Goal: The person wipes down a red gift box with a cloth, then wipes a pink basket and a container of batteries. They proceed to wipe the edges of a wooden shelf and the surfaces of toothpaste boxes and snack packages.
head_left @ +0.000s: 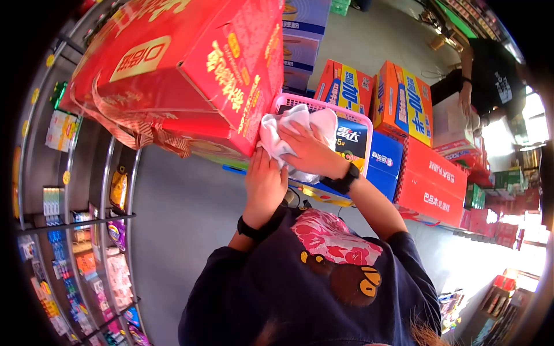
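Observation:
A bunched white cloth lies over one side of a pink plastic basket. My right hand, with a black watch at the wrist, presses on the cloth with its fingers curved over the folds. Beside it, my left hand lies with fingers stretched out, its fingertips at the cloth's lower edge and close to the corner of a big red carton. A black and blue package with white lettering shows inside the basket. The cloth hides the rest of the basket's contents.
Orange and yellow noodle cartons, a blue box and a red box stand right of the basket. Another person is at the upper right. Shelves of packaged goods line the left. A ribbon hangs from the red carton.

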Tool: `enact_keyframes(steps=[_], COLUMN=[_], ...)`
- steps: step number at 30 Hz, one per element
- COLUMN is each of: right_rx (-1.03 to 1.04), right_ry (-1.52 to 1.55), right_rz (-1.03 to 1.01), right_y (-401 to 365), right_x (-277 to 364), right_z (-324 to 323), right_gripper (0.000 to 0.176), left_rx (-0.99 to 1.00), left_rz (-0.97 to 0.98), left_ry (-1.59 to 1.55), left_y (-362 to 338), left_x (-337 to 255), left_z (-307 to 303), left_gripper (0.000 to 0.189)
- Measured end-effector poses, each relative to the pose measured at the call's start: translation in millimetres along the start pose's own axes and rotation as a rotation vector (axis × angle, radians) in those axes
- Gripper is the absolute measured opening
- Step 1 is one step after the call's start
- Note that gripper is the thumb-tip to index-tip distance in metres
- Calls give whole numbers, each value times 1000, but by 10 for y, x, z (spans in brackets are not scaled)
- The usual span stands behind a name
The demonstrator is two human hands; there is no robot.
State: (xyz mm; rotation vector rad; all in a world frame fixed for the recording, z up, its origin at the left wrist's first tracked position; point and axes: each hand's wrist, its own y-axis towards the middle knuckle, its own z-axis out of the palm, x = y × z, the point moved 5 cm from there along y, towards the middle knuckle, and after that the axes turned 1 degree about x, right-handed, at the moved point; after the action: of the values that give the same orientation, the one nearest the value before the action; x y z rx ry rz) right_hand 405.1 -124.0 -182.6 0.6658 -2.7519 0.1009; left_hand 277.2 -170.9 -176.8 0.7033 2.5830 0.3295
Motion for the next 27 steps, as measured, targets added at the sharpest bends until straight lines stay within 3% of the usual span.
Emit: enact_keyframes(steps=[5, 7, 10, 13, 15, 17, 19, 21, 22, 23, 25, 27], right_rx=[76, 105, 71, 26, -68, -230, -359, -485, -474, -474, -390, -574], right_ry=[11, 201, 181, 328, 415, 381, 469, 491, 778, 622, 456, 474], right_rz=[-23, 41, 67, 153, 304, 333, 461, 507, 761, 855, 996, 902], right_y=[119, 84, -10, -373, -696, -1023, -1387, -1752, -1966, -2182, -2508, -2810], right_x=[-81, -162, -400, -634, -813, -801, -886, -920, -877, -963, -943, -801], right_z=[-46, -80, -62, -186, -202, -310, -265, -260, -194, -33, 164, 274], right_gripper=[70, 72, 65, 62, 61, 53, 50, 44, 37, 32, 31, 32], left_rx=[-32, -49, 16, 76, 137, 212, 124, 176, 249, 323, 360, 580], left_rz=[-36, -42, 8, 161, 334, 393, 515, 594, 618, 634, 655, 347], left_ry=[59, 63, 45, -12, 134, 89, -250, -310, -496, -683, -590, -868], left_y=[-25, 22, 131, 159, 129, 154, 210, 276, 311, 318, 341, 340], left_x=[-64, -100, -199, -490, -693, -882, -1060, -1114, -1135, -1163, -1114, -1008], left_z=[66, 43, 41, 185, 410, 556, 537, 598, 607, 600, 461, 342], left_gripper=[42, 41, 43, 38, 45, 45, 39, 40, 37, 35, 35, 37])
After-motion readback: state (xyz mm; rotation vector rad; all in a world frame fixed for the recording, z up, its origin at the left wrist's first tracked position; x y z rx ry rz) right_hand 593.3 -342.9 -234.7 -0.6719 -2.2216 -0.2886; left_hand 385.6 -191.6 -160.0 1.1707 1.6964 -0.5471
